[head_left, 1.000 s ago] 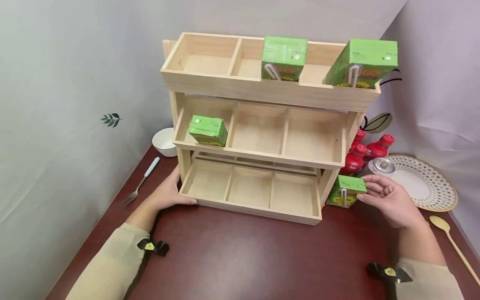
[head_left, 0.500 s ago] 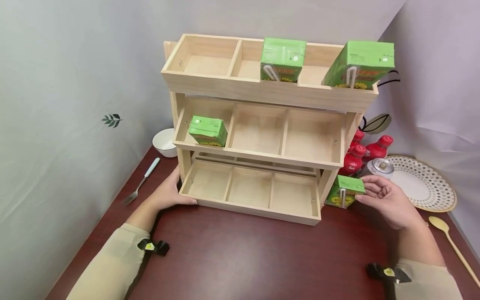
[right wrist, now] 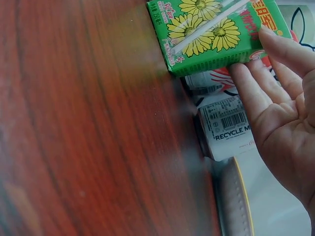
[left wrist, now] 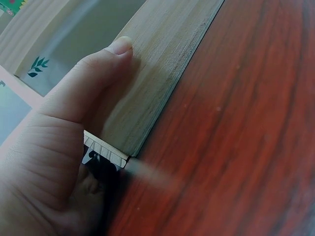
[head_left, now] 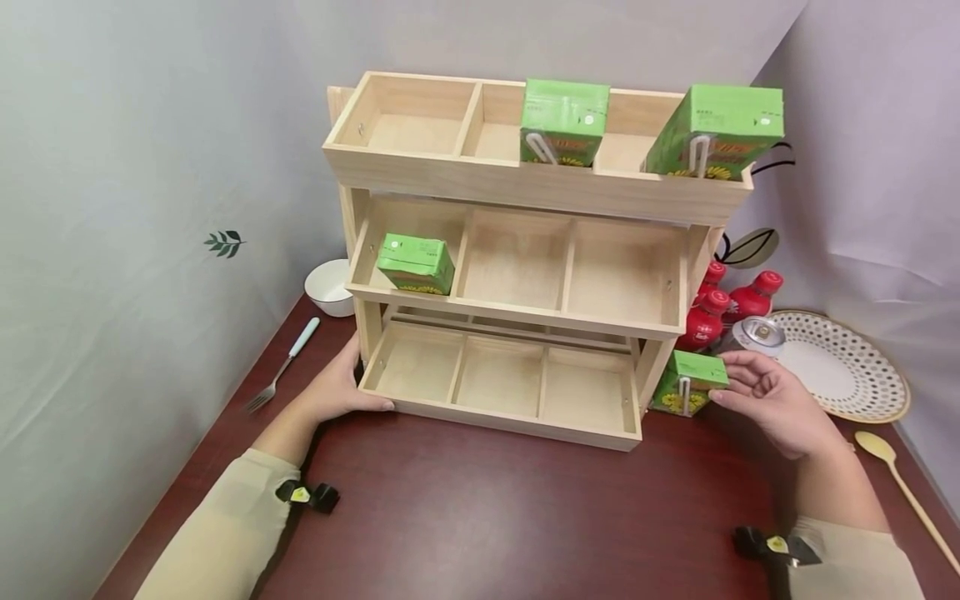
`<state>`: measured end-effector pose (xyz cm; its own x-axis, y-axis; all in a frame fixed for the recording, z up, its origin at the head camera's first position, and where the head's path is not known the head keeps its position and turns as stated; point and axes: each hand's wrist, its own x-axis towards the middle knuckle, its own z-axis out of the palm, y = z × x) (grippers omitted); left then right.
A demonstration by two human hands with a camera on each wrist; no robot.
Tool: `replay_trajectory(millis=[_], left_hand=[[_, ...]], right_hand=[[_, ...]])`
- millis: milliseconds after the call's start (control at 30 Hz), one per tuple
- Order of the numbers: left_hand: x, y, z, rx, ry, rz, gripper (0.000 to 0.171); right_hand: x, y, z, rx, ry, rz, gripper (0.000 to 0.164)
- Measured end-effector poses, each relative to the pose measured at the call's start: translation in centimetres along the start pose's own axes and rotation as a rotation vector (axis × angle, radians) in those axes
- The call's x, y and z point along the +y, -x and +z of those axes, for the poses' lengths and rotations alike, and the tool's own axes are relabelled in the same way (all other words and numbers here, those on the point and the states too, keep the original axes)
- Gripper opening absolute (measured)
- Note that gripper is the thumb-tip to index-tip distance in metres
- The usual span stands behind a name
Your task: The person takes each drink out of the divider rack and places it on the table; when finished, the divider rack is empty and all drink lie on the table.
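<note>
A three-tier wooden shelf (head_left: 450, 173) with divided trays stands on the dark red table. At its lower left corner my left hand (head_left: 339, 390) grips the bottom tray; the thumb (left wrist: 106, 61) lies along the front board, and the other fingers are hidden round the side. My right hand (head_left: 783, 408) pinches a green drink carton (head_left: 684, 393) with a straw on its front, beside the shelf's right foot. In the right wrist view, yellow flowers mark this carton (right wrist: 211, 34), with the thumb on its front and fingers at its side.
Two green cartons (head_left: 564, 112) stand in the top tray, another carton (head_left: 415, 260) in the middle tray's left compartment. Behind my right hand are red bottles (head_left: 705, 321), a can (head_left: 759, 333), a plate (head_left: 862, 408) and a spoon (head_left: 877, 447). Left are a bowl (head_left: 328, 287) and fork (head_left: 281, 367).
The head view has shifted very slightly. Both hands keep their places on the shelf and the drink carton.
</note>
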<state>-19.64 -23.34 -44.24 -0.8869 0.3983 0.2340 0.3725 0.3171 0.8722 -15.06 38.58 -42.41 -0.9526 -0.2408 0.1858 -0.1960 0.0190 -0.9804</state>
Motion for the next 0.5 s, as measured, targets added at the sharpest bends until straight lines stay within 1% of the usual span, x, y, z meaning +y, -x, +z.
replay_trajectory(millis=[200,233,300,400,433,500], left_hand=[[-0.1,0.0,0.0,0.001,-0.002,0.002,0.127],[-0.1,0.0,0.0,0.002,-0.002,0.001,0.127],[-0.1,0.0,0.0,0.001,0.000,0.002,0.127],[-0.2,0.0,0.0,-0.001,0.000,0.006,0.128],[-0.2,0.0,0.0,-0.002,0.002,0.010,0.128],[-0.1,0.0,0.0,0.001,0.001,0.012,0.128]], right_hand=[[0.1,0.0,-0.1,-0.007,0.064,0.025,0.049],[0.1,0.1,-0.1,-0.009,0.088,0.030,0.050],[-0.4,0.1,0.0,0.006,0.192,0.028,0.048],[-1.5,0.2,0.1,0.056,0.369,-0.036,0.045],[-2.0,0.2,0.2,0.089,0.420,-0.067,0.043],[-2.7,0.0,0.5,0.198,0.499,-0.138,0.039]])
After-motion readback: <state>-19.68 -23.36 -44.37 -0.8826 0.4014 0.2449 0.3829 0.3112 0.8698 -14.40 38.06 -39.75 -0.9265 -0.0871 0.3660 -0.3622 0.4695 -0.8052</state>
